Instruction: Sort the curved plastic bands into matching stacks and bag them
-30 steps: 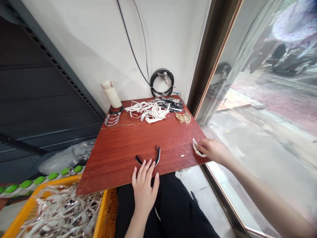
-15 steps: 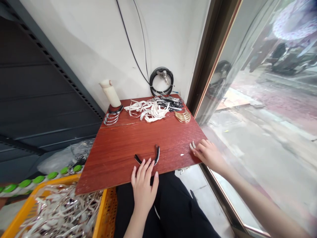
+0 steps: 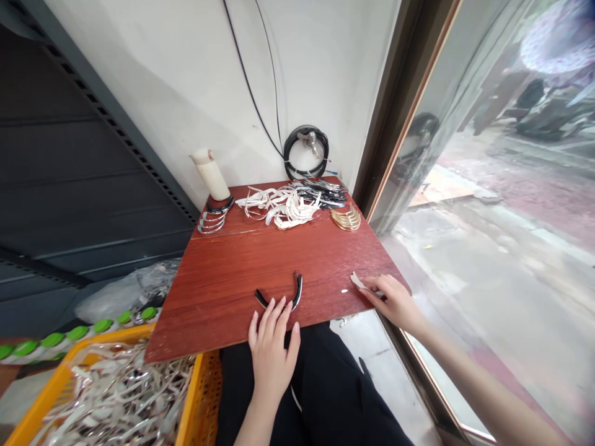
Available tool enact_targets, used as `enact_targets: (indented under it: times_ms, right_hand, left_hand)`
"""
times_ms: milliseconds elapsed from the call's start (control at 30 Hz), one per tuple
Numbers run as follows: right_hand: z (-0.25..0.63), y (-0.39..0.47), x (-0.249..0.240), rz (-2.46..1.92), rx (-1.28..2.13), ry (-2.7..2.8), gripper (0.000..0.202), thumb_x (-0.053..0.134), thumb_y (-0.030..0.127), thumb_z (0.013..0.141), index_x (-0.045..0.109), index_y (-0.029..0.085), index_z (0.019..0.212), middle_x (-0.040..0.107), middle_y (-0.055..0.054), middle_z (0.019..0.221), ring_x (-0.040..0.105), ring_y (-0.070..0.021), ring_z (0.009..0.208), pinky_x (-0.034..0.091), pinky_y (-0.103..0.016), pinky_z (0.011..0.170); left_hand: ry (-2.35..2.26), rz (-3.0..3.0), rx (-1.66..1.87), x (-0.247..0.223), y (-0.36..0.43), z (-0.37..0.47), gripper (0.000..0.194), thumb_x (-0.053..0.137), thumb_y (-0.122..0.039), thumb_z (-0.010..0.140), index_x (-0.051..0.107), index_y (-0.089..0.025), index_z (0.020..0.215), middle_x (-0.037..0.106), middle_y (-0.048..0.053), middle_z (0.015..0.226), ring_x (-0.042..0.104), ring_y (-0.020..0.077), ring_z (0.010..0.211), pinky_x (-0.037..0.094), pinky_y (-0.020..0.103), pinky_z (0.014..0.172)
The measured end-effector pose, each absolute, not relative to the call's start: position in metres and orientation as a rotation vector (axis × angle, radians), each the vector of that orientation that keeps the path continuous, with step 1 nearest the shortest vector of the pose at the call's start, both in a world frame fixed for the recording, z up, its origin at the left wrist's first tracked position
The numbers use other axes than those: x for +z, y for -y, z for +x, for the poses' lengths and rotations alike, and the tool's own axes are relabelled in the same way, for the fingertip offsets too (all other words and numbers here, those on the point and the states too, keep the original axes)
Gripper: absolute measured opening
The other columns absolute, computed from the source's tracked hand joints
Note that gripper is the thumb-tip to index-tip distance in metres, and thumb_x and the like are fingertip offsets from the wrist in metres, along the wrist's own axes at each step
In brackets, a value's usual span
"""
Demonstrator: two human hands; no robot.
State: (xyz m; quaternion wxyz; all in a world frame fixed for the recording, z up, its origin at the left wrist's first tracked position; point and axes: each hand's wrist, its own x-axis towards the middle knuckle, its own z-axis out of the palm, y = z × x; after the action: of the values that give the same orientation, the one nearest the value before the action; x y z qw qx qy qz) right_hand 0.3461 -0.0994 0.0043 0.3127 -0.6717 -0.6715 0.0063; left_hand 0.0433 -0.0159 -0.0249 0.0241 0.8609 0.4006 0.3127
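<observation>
My left hand lies palm down at the front edge of the red-brown board, its fingers stretched out and slightly apart. Its fingertips rest over a curved black and silver piece, whose two ends show on either side; the middle is covered. Over the board's right side, my right hand pinches a short whitish curved strip between thumb and fingers. Just left of that strip is a small white scrap.
Toward the back of the board lie white curled strips, dark strips, gold curved pieces and silver curved pieces. A cream bottle stands back left. A yellow crate full of strips is lower left; glass borders the right.
My right hand has shifted slightly down, and the whitish strip now points up and left from its fingers. The left hand stays over the curved piece. The view has moved slightly.
</observation>
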Motion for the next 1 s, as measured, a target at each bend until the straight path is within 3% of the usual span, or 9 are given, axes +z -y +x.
enact_targets:
  times_ms: [133,233,400,567,767,1000]
  right_hand:
    - [0.349,0.099,0.012,-1.717,0.144,1.848,0.025,0.052,0.036,0.098,0.057,0.027,0.121,0.068,-0.004,0.092,0.063,-0.0211,0.080,0.050,-0.035,0.073]
    - [0.354,0.099,0.016,-1.704,0.105,1.811,0.024,0.059,0.038,0.093,0.060,0.026,0.114,0.068,-0.004,0.090,0.063,-0.0222,0.080,0.050,-0.037,0.075]
    - [0.369,0.088,0.030,-1.733,-0.117,1.337,0.021,0.052,0.040,0.096,0.064,0.024,0.103,0.070,-0.007,0.094,0.066,-0.0234,0.087,0.051,-0.039,0.081]
    - [0.375,0.044,0.063,-1.606,-0.058,1.101,0.027,0.052,0.046,0.095,0.063,0.022,0.102,0.069,-0.007,0.092,0.065,-0.0224,0.084,0.051,-0.039,0.082]
    - [0.343,-0.055,0.080,-1.508,0.241,1.365,0.025,0.054,0.041,0.093,0.060,0.021,0.108,0.069,-0.003,0.088,0.065,-0.0186,0.082,0.051,-0.032,0.076]
    - [0.282,-0.145,0.062,-1.800,0.101,1.931,0.015,0.055,0.023,0.091,0.067,0.019,0.097,0.070,-0.008,0.099,0.063,-0.0227,0.090,0.046,-0.034,0.079]
  left_hand:
    - [-1.241,2.665,0.958,-0.025,0.016,0.043,0.045,0.051,-0.026,0.095,0.048,-0.025,0.139,0.058,0.006,0.140,0.046,0.0245,0.136,0.018,0.048,0.119]
    - [-1.236,2.664,0.953,-0.026,0.016,0.042,0.045,0.051,-0.026,0.095,0.048,-0.025,0.139,0.058,0.006,0.140,0.046,0.0243,0.136,0.017,0.048,0.119]
    - [-1.224,2.644,0.952,-0.026,0.016,0.042,0.045,0.051,-0.026,0.094,0.049,-0.025,0.139,0.058,0.006,0.140,0.045,0.0244,0.137,0.017,0.048,0.120]
    - [-1.224,2.627,0.950,-0.024,0.018,0.042,0.046,0.052,-0.024,0.093,0.050,-0.026,0.139,0.058,0.005,0.140,0.046,0.0246,0.137,0.018,0.048,0.120]
    - [-1.219,2.622,0.955,-0.020,0.019,0.041,0.046,0.052,-0.022,0.092,0.050,-0.025,0.139,0.058,0.005,0.141,0.047,0.0244,0.136,0.022,0.048,0.118]
    - [-1.242,2.553,1.015,-0.015,0.022,0.044,0.041,0.050,-0.023,0.094,0.053,-0.026,0.135,0.061,0.003,0.138,0.049,0.0236,0.134,0.026,0.048,0.116]
